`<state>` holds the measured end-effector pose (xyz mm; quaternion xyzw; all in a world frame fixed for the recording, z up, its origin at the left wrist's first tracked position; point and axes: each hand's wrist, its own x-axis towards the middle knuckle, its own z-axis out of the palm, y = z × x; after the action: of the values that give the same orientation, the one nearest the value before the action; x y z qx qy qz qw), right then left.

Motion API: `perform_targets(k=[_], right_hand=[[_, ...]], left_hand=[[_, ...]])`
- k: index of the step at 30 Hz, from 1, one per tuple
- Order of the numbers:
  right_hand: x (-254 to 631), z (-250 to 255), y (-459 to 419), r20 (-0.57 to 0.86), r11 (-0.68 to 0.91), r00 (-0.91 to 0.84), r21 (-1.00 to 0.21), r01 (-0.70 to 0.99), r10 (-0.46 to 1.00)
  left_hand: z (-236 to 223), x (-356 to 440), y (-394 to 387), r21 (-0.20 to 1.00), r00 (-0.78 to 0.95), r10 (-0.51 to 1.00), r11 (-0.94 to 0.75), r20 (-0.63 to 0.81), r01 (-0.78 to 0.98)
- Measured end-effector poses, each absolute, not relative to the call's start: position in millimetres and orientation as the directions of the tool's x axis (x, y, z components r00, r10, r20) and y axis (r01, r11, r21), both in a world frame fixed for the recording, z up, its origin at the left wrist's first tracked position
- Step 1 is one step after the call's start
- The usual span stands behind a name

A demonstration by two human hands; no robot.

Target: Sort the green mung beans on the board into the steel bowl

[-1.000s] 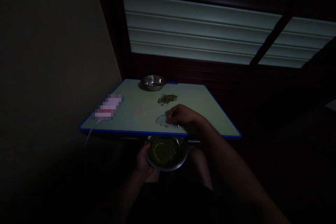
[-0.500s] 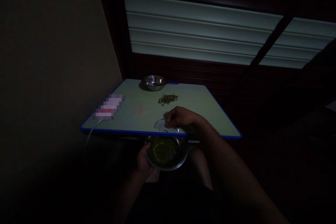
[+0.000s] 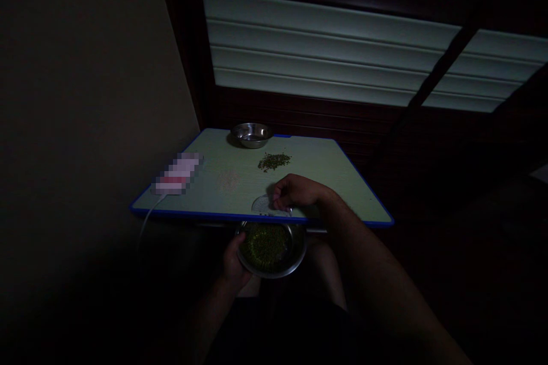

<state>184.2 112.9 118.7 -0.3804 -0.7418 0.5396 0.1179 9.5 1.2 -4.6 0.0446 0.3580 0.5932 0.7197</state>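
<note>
Below the table's near edge, my left hand grips the rim of a steel bowl. Small green beans cover much of the inside of that bowl. My right hand is closed, its fingertips pinched together over a clear, rounded, flat thing at the table's front. Whether the pinch holds anything is too small and dark to make out. A few dark specks lie at the front of the clear thing. Farther back is a loose spread of green beans on the tabletop.
The pale green table has a blue rim. Another steel bowl stands at its back edge. A faint pale scatter lies left of centre. At the left, a blurred-out device has a white cable hanging down.
My right hand has shifted very slightly over the clear thing, still pinched. My left hand and the bowl of beans have stayed in place.
</note>
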Motion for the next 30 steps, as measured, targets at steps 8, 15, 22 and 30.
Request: perform_targets(k=[8, 15, 22, 30], right_hand=[[185.4, 122.2, 109.8, -0.234, 0.114, -0.702, -0.905, 0.410, 0.672], [185.4, 124.0, 108.2, -0.242, 0.112, -0.704, -0.902, 0.416, 0.667], [186.2, 123.0, 108.4, -0.254, 0.122, -0.705, -0.892, 0.436, 0.662], [190.9, 123.0, 129.6, -0.103, 0.100, -0.571, -0.944, 0.313, 0.814]], left_hand=[[2.0, 10.0, -0.1, 0.478, 0.049, 0.872, 0.313, -0.487, -0.821], [1.5, 10.9, 0.4, 0.469, 0.029, 0.867, 0.298, -0.498, -0.832], [0.7, 11.1, 0.5, 0.488, 0.038, 0.879, 0.299, -0.475, -0.820], [-1.6, 10.6, 0.4, 0.487, 0.024, 0.868, 0.301, -0.496, -0.820]])
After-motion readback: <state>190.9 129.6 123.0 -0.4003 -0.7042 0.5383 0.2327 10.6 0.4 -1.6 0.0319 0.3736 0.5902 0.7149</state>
